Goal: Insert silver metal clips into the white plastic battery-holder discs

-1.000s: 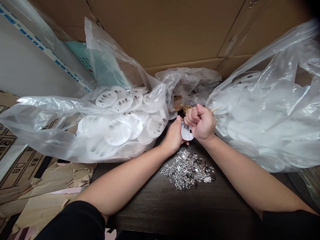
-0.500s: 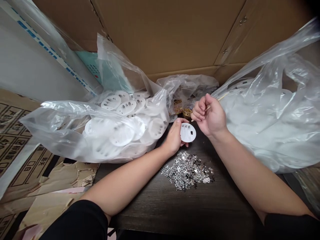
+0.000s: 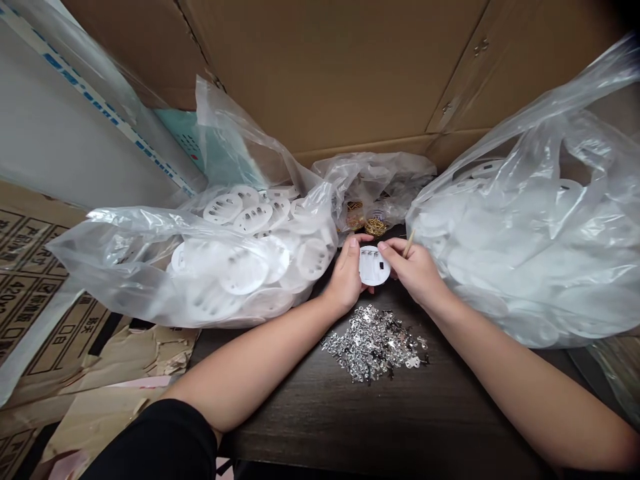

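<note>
Left hand and right hand were close together at the middle of the view, with a white plastic disc held between them above the dark wood surface. Left hand was curled around the disc's left edge, its thumb lying over the rim, while the fingertips of right hand pressed against the upper right edge, so both hands were closed on the disc from opposite sides. Right hand also pinched a thin wooden stick, whose tip pointed up and away from the disc without touching it. The disc's face showed dark slots, though whatever sat at its upper edge was too small to make out. The step in hand appeared to centre on this one disc, as neither hand touched the heap of small metal pieces lying on the surface just below the wrists. Beyond the disc sat a small clear bag holding brass-coloured clips. Large plastic bags of similar white discs lay on either side, the left bag and the right bag, in front of a cardboard carton wall.
</note>
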Available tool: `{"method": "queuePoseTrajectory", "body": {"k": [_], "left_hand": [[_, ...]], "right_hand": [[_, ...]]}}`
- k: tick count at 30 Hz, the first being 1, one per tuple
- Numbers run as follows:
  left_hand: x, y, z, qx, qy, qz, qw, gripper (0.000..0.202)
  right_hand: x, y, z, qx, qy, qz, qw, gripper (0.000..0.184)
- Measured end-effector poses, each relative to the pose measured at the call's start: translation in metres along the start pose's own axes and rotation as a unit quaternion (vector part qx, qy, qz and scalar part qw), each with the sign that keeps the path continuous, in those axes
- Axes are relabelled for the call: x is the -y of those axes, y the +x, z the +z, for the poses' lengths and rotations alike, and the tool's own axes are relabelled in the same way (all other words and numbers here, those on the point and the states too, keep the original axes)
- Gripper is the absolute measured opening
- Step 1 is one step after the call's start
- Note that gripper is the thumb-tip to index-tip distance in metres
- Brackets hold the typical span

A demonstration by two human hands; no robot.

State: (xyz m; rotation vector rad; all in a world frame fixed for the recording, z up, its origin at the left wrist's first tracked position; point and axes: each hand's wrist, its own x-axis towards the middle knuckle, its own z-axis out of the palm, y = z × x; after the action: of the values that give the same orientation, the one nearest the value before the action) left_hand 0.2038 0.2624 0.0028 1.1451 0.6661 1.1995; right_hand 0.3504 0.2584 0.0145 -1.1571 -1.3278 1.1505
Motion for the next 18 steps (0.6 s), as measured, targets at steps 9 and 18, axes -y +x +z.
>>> {"method": "queuePoseTrajectory", "body": {"k": [9,18], "left_hand": [[-0.0015,-0.0006,0.0006,0.007,0.020,0.001,1.000,0.055],[0.0010,0.0001,0.0000,0.003,0.023,-0.004,1.000,0.056]], "right_hand": [[-0.0053,0.0033,-0.0023,0.024,0.018,-0.002,1.000,0.039],[-0.0025,0.0048,-0.0024,0.045,-0.025,-0.005,0.999,0.042]]}}
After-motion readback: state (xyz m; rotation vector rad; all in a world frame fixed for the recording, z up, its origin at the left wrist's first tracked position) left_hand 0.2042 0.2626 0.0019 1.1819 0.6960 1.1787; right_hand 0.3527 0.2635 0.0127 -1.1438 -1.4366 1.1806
